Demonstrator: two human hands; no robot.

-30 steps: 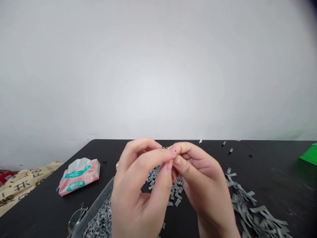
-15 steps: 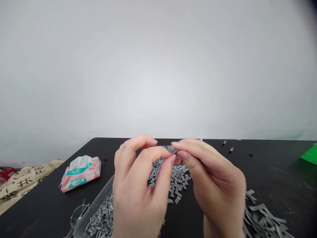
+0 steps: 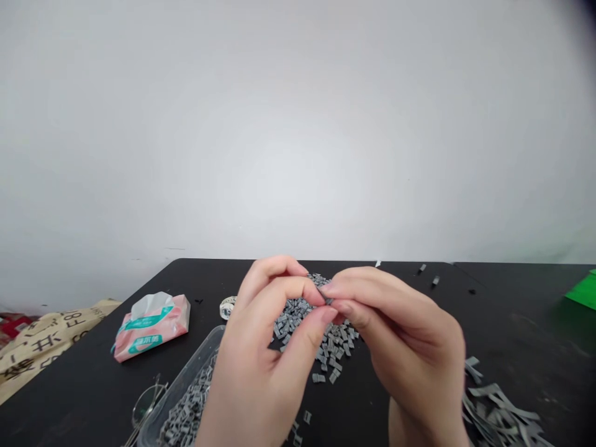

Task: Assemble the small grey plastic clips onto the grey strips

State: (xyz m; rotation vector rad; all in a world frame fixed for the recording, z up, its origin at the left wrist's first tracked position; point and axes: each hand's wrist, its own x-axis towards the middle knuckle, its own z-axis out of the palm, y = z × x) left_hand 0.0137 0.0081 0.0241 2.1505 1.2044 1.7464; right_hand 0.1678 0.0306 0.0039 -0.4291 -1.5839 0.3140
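My left hand [image 3: 261,366] and my right hand [image 3: 405,347] meet fingertip to fingertip above a black table [image 3: 512,335]. Both pinch the same tiny grey piece [image 3: 328,301], which is almost hidden between the fingers. Below the fingertips lies a heap of small grey folded pieces [image 3: 326,341]. A clear plastic tray [image 3: 186,385] with more such pieces sits under my left hand.
A pink tissue pack [image 3: 151,326] lies at the left. Eyeglasses [image 3: 146,403] rest by the tray, and a tape roll [image 3: 226,307] peeks out behind my left hand. Grey strips [image 3: 498,410] are strewn at the right. A green object [image 3: 582,290] sits at the far right edge.
Both hands stayed pinched together and shifted slightly; my left hand moved right and lower, uncovering the tape roll. The camera tilted a little, showing more of the heap.
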